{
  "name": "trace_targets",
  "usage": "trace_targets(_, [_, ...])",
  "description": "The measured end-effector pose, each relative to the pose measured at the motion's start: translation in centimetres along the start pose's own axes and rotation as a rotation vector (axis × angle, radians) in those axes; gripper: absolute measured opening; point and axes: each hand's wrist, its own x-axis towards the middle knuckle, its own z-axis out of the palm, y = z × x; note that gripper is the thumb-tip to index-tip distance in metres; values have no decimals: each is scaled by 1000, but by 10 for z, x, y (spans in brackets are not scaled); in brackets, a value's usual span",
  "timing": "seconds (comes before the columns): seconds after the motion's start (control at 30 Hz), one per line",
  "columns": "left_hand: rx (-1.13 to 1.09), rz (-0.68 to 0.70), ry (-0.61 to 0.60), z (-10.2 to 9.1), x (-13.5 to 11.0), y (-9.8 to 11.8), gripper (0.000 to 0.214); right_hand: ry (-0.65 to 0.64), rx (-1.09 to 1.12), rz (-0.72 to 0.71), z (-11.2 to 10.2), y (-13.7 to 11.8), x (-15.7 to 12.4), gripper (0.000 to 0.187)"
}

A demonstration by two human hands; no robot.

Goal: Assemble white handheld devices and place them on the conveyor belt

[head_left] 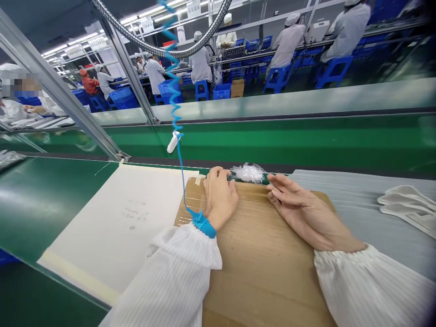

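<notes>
- Left hand (pixel 220 197): palm down at the cardboard's far edge, fingers bent; whether they pinch anything is hidden.
- Cardboard (pixel 265 268): flat beneath both hands, its visible length running toward the far edge of the worktop (pixel 64 181).
- Clear plastic pile (pixel 250 173): along that far edge, just beyond the cardboard, long axis crosswise, between the hands' fingertips and near both; which is nearer, I cannot tell.
- Right hand (pixel 303 209): open, fingers loosely curved over the cardboard, visibly holding nothing.
</notes>
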Motion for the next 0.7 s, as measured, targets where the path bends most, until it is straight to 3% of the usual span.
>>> trace_targets(0.7, [-4, 18, -11, -2, 0, 0, 19, -10, -24, -1, 5, -3, -3, 32])
